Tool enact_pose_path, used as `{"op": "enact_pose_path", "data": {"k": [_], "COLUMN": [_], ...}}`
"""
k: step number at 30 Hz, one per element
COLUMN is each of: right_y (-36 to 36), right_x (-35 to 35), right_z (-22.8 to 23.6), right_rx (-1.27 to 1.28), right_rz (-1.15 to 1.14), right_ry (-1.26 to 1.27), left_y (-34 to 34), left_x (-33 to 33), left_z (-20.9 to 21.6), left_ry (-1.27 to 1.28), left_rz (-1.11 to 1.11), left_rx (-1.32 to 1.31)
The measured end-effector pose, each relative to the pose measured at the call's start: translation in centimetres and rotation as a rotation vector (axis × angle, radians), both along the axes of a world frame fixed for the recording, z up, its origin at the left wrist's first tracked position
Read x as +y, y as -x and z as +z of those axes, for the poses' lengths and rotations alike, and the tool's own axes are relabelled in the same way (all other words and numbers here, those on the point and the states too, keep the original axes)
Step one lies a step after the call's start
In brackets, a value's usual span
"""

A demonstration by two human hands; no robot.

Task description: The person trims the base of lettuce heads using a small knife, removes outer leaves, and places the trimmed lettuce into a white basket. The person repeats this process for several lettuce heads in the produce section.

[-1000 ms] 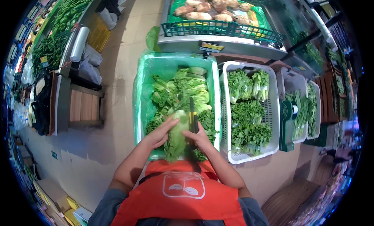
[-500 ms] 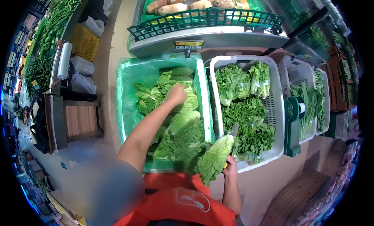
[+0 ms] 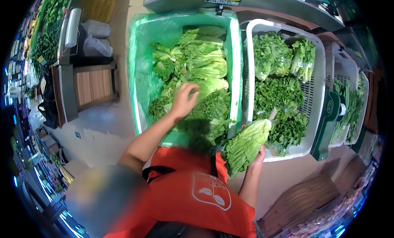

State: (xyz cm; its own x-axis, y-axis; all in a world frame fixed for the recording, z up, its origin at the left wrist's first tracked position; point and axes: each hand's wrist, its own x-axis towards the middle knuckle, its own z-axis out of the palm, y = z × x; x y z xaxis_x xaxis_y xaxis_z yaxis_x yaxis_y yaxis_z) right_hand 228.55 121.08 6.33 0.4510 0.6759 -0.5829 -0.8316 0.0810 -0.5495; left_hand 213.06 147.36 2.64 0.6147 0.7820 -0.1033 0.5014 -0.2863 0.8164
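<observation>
My right hand [image 3: 259,155] grips a head of romaine lettuce [image 3: 248,143] and a knife [image 3: 273,113] together, at the near right corner of a crate lined with green plastic [image 3: 141,74]. The lettuce's pale base points up and right; its leaves hang down toward me. Only the knife's blade shows past the base, and the handle is hidden. Over the crate, my left hand [image 3: 185,99] is open, fingers bent and apart from the thumb, with nothing in it. Several romaine heads [image 3: 205,59] lie below and beyond it; whether it touches any, I cannot tell.
Right of the crate stands a white basket [image 3: 320,61] of bagged leafy greens [image 3: 279,92]. A dark green tape dispenser [image 3: 324,125] is at its right side, with more baskets beyond. A wooden-topped stand [image 3: 93,87] is at the left, and a metal display edge [image 3: 176,1] borders the far side.
My left hand has come back toward me from the farther lettuces, and its fingers show more clearly. The crates sit higher in the picture. My right hand keeps the lettuce and knife.
</observation>
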Motion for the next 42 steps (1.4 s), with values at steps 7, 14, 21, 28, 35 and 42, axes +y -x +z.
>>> {"op": "enact_pose_path", "data": {"k": [7, 14, 21, 28, 35, 42], "right_y": [0.3, 2.1, 4.5, 6.1, 6.5, 6.2], "right_x": [0.0, 1.5, 2.5, 2.7, 3.8, 2.5], "right_z": [1.1, 2.0, 3.8, 3.0, 3.3, 1.8], "right_rx": [0.075, 0.026, 0.144, 0.195, 0.147, 0.061], "right_rz": [0.041, 0.161, 0.203, 0.189, 0.214, 0.234], "right_ry": [0.031, 0.032, 0.094, 0.096, 0.057, 0.092], "left_y": [15.4, 15.8, 14.0, 18.2, 18.3, 13.4], "left_x": [-6.7, -5.2, -0.4, -3.8, -8.5, -1.9], "left_z": [-6.3, -7.5, -12.2, -10.3, -18.3, -6.6], "left_ry": [0.282, 0.086, 0.354, 0.396, -0.206, 0.125], "left_rz": [0.419, -0.235, -0.339, -0.597, -0.384, -0.495], "left_rx": [0.243, 0.688, 0.928, 0.802, 0.92, 1.074]}}
